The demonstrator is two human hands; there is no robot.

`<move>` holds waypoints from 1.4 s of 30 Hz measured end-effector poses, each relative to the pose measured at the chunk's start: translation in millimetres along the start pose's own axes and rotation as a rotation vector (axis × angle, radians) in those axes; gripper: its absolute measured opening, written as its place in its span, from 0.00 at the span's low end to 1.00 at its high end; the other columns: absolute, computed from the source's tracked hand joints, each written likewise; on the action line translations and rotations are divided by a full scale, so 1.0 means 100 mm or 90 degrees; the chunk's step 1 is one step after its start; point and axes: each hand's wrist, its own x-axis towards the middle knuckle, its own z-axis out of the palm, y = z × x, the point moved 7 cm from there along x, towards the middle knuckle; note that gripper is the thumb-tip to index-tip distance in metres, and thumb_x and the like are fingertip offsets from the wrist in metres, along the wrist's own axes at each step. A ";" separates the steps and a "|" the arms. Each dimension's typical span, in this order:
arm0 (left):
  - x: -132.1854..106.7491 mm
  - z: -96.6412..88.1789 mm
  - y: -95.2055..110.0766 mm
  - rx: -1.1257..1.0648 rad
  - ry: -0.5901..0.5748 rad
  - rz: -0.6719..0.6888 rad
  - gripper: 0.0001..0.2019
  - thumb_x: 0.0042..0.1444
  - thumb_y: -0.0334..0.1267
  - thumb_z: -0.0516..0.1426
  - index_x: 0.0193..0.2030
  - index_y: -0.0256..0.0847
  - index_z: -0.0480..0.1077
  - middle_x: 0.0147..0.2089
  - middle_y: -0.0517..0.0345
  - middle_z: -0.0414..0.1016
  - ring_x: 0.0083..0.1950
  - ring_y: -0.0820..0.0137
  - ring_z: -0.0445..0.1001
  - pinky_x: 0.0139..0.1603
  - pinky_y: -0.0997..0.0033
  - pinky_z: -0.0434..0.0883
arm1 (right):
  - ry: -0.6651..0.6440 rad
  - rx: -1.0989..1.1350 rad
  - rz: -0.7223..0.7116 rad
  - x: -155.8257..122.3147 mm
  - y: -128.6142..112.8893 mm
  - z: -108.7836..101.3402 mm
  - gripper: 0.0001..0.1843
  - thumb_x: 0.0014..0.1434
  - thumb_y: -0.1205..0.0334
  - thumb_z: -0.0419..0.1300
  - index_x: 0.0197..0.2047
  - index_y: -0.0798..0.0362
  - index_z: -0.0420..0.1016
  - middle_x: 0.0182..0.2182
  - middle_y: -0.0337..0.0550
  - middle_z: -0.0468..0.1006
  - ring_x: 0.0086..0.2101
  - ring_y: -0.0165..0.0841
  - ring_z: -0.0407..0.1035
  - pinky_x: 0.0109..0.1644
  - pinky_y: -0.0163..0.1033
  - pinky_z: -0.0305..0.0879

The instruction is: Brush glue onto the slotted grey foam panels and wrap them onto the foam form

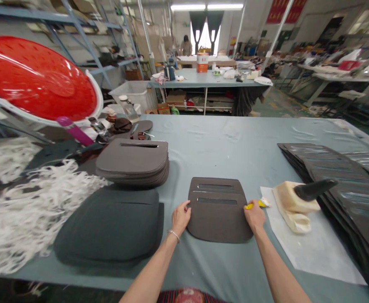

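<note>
A dark brown panel, like leather, lies flat on the blue-grey table. It has rounded lower corners and two long slots near its far end. My left hand pinches its left edge between thumb and fingers. At the opposite edge is my right hand, its fingers closed round a brush with a yellow handle and pale bristles. That hand also touches the panel's right edge. To the left, a stack of brown slotted panels stands behind a pile of dark grey-green panels.
White strips lie heaped at the left, below a large red basin. On the right, a cream container with a black part sits on a white sheet. Overlapping dark panels line the right side. A person is far behind.
</note>
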 end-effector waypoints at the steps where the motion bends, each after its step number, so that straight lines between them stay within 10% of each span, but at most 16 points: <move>1: 0.00 0.00 0.00 0.001 0.003 0.002 0.18 0.55 0.36 0.55 0.53 0.46 0.69 0.35 0.60 0.75 0.36 0.74 0.71 0.41 0.75 0.64 | 0.000 -0.002 -0.002 0.01 0.00 0.01 0.15 0.59 0.56 0.51 0.48 0.50 0.69 0.34 0.48 0.76 0.37 0.40 0.72 0.36 0.37 0.61; 11: -0.08 -0.01 0.09 0.058 0.046 0.037 0.18 0.56 0.36 0.52 0.54 0.42 0.69 0.49 0.48 0.69 0.52 0.64 0.67 0.52 0.67 0.63 | 0.066 -0.085 -0.137 -0.08 -0.20 -0.05 0.13 0.59 0.60 0.50 0.47 0.52 0.66 0.37 0.50 0.72 0.40 0.40 0.70 0.35 0.37 0.61; 21: 0.30 -0.13 0.08 0.038 0.056 -0.050 0.15 0.58 0.40 0.51 0.49 0.37 0.66 0.48 0.47 0.69 0.49 0.66 0.70 0.51 0.68 0.65 | 0.056 0.002 -0.091 0.07 -0.19 -0.23 0.15 0.60 0.57 0.52 0.48 0.54 0.64 0.35 0.47 0.73 0.37 0.37 0.72 0.37 0.36 0.61; 34: 0.64 0.07 0.29 0.065 -0.011 -0.148 0.21 0.50 0.35 0.56 0.50 0.37 0.55 0.40 0.45 0.75 0.41 0.58 0.76 0.37 0.66 0.65 | -0.054 0.063 -0.119 0.34 -0.26 0.11 0.06 0.58 0.58 0.53 0.38 0.49 0.61 0.27 0.41 0.73 0.32 0.36 0.72 0.29 0.34 0.56; 42: 1.42 0.12 0.43 -0.059 0.049 -0.058 0.22 0.52 0.32 0.54 0.52 0.40 0.50 0.44 0.48 0.73 0.42 0.66 0.75 0.38 0.72 0.64 | 0.117 0.045 -0.231 0.84 -0.89 0.11 0.03 0.60 0.61 0.52 0.37 0.50 0.59 0.31 0.41 0.70 0.30 0.33 0.68 0.29 0.34 0.53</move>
